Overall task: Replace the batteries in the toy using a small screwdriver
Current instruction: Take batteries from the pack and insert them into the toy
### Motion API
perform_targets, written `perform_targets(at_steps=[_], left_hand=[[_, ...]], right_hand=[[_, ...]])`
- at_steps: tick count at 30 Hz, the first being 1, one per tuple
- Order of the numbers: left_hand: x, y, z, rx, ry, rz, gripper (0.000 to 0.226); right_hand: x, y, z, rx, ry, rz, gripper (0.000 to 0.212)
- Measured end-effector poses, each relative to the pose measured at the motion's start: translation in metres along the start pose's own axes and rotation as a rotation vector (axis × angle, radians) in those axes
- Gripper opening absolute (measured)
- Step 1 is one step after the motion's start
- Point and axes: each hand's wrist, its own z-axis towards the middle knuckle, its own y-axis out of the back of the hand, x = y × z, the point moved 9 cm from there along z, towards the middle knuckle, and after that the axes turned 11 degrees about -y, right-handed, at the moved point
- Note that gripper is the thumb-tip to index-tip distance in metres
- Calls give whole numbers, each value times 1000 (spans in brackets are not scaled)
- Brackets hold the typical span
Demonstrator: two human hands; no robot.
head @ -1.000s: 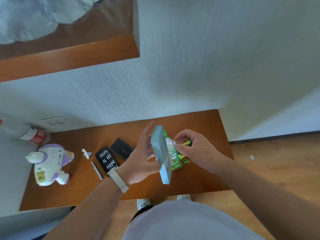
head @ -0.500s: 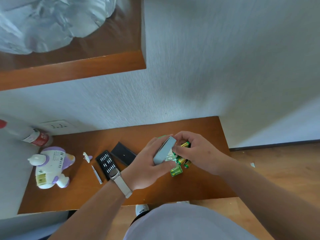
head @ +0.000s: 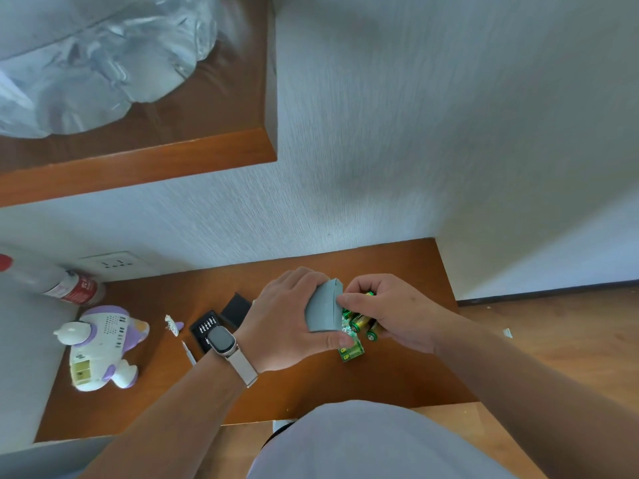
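Standing over a wooden desk (head: 345,382), the person works at its right half. The toy (head: 100,344), a white and purple animal figure, lies well apart at the left end. It is turned so that its open battery compartment (head: 81,369) faces up, which seems meant to keep the bay ready for fresh cells.

The 2 hands meet above the desk. The left hand (head: 287,326), a watch on its wrist, clasps a grey-blue box (head: 323,312) from above, fingers over the far edge and thumb at the near one. It appears to steady the box as a holder. The right hand (head: 390,312), touching the box's right side, curls its fingers round green-and-gold batteries (head: 361,324) in clear wrap. I judge that it is working them free of the packaging. A green pack (head: 352,350) lies on the desk just near of the box.

Between toy and hands lies an open black bit case (head: 205,328), with its lid (head: 235,310) just to its far right. The small screwdriver (head: 188,353) lies at the case's near left. A small white piece (head: 173,324), likely the compartment cover, sits just left of the case. These are parked beside the toy, presumably for refastening the cover once the new cells are in.
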Motion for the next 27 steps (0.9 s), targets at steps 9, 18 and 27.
perform_targets(at_steps=[9,18,27], left_hand=[[-11,13,-3,-171,-150,229,79],[-19,11,-8,-223,-206,276,81],[-7,8,-19,-209,-42,-63,86]], right_hand=[[3,0,6,-105,7,-179,21],[10,-5,-2,-152,99,-309,18],[3,-7,-8,-74,76,-157,30]])
